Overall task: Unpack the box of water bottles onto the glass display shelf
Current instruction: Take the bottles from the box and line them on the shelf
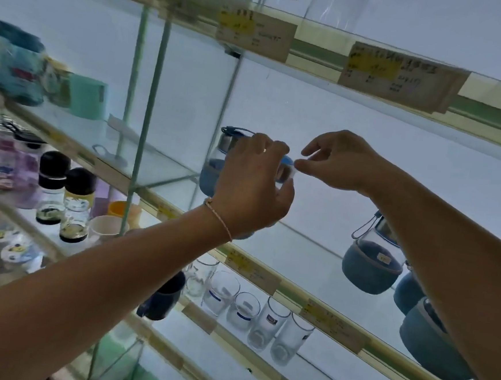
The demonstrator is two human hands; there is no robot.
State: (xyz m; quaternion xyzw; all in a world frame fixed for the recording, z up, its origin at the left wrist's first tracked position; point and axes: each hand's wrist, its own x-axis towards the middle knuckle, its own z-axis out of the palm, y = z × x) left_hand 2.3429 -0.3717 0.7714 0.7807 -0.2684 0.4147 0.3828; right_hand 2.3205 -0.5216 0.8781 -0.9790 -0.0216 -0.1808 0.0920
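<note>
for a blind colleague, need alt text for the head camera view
A person's left hand grips a glass water bottle with a blue sleeve over a glass display shelf, while the right hand pinches a small pale piece at its side. More blue-sleeved bottles stand to the right; drinking glasses sit on the shelf below.

Pale back wall, evenly lit, bluish cast. Glass shelf tiers slant from 10 to 4 o'clock; cream-green front rails. Green-edged glass partition at 11 o'clock. Price tags at 1 o'clock.
</note>
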